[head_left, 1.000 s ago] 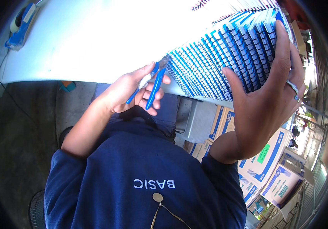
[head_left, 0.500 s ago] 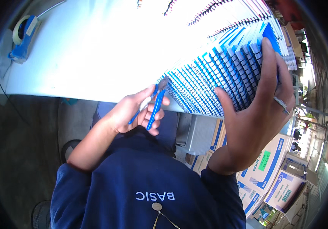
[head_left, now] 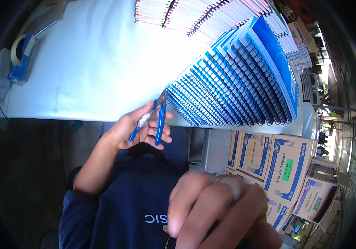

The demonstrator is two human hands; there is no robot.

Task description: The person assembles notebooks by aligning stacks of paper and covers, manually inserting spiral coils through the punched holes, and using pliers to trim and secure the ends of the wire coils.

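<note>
Left hand (head_left: 138,130) wrapped around blue-handled pliers (head_left: 155,120), fingers clamped on the two grips, metal nose pointing to one o'clock and touching or just short of the nearest wire coil of the fanned row of blue spiral notebooks (head_left: 236,83); contact hard to tell.

Right hand (head_left: 219,211) raised close to the camera at five o'clock, blurred, holding nothing that I can see; fingers loosely curled, a ring on one. Whether they are together or apart, cannot tell.

Pliers: my guess is small, stiff and light, the plastic sleeves giving sure grip; best held low on the handles, as now. Notebooks: soft covers, stiff wire bindings; the leaning row looks liable to slide if pushed at its near end.

Row stands at the near edge of the pale surface (head_left: 91,62), running off toward one o'clock. More notebooks with white and mixed spines (head_left: 194,16) at twelve o'clock. Tape dispenser (head_left: 20,58) at ten o'clock.

Containers: printed cardboard cartons (head_left: 285,170) stacked under the surface at four o'clock, all closed; contents not visible.
</note>
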